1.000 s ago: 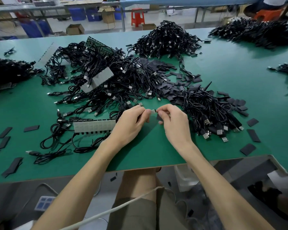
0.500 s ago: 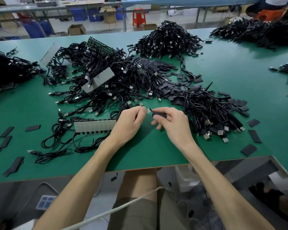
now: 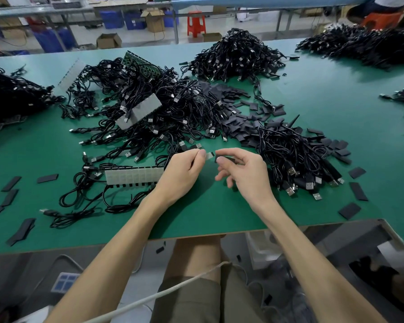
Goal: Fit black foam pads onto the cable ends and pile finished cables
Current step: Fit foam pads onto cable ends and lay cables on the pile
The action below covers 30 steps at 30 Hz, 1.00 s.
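Observation:
My left hand [image 3: 184, 173] pinches a small cable end [image 3: 210, 155] between thumb and forefinger, just above the green table [image 3: 219, 213]. My right hand [image 3: 245, 173] pinches a black foam pad [image 3: 224, 159] a finger's width to the right of that end, its other fingers loosely spread. A tangled heap of unfinished black USB cables [image 3: 149, 113] lies behind the hands. To the right sits a pile of cables [image 3: 296, 159] with plugs pointing at me. Loose foam pads [image 3: 240, 127] are strewn between the two heaps.
A white strip of small boards [image 3: 133, 176] with cables attached lies left of my left hand. Single pads [image 3: 358, 191] are scattered near the right and left front edges. More cable heaps [image 3: 236, 54] stand at the back, far right and far left.
My hands have drawn slightly apart and lifted a little. The pad in my right hand now sits just right of the cable end instead of against it.

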### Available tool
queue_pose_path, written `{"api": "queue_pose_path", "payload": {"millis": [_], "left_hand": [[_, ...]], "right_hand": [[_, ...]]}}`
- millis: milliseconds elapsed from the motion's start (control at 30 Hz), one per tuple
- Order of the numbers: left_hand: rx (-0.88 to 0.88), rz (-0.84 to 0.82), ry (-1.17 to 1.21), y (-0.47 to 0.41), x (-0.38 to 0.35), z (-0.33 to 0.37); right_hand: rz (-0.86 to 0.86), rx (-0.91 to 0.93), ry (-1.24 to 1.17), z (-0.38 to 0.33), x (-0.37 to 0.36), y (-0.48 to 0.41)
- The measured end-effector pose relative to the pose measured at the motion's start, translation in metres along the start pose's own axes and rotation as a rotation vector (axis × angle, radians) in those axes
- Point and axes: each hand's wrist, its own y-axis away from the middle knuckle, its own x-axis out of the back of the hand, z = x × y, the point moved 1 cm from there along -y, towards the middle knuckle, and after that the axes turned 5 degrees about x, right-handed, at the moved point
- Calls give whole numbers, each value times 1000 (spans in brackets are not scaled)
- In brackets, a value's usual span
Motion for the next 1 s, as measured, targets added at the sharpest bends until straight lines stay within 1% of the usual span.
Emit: {"api": "queue_pose_path", "payload": {"millis": [333, 533, 767, 1000], "left_hand": [[-18, 1, -20, 0, -1, 0], [-26, -8, -25, 0, -1, 1], [-36, -12, -25, 0, -1, 0], [-51, -27, 4, 0, -3, -2]], "right_hand": [[17, 5, -39, -1, 1, 0], [55, 3, -53, 2, 2, -1], [25, 18, 14, 4, 3, -1], [25, 12, -6, 4, 3, -1]]}}
